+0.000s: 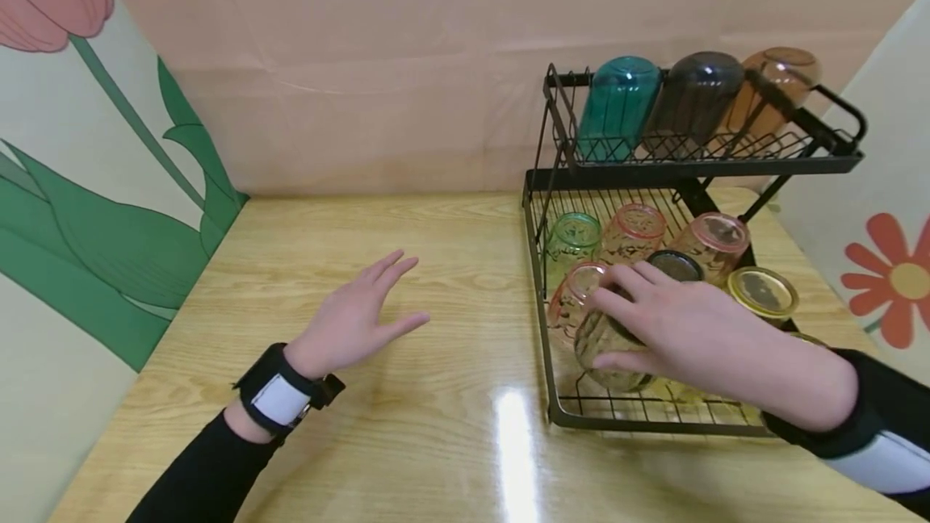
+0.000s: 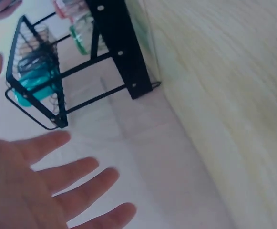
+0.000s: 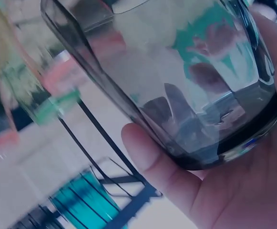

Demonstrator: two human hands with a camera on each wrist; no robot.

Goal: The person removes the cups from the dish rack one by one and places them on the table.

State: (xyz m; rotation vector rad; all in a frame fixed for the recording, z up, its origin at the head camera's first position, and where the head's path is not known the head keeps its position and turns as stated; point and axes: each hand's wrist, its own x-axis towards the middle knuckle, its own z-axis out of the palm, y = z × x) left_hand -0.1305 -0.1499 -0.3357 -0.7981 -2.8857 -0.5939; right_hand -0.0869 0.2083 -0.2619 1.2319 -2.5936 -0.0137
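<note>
Right grip (image 1: 672,320) around gray glass (image 3: 186,105)

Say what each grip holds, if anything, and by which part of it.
Right grip: a grey-tinted glass, held by its side wall near the thick base. Left grip: nothing held.

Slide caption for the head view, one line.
Right hand grips a smoky glass at the lower level of a black two-tier rack; left hand holds nothing.

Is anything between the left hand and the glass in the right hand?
Yes: in the head view, the rack's left rim and a pink glass lie between the left hand and the gray glass the right hand holds.
</note>
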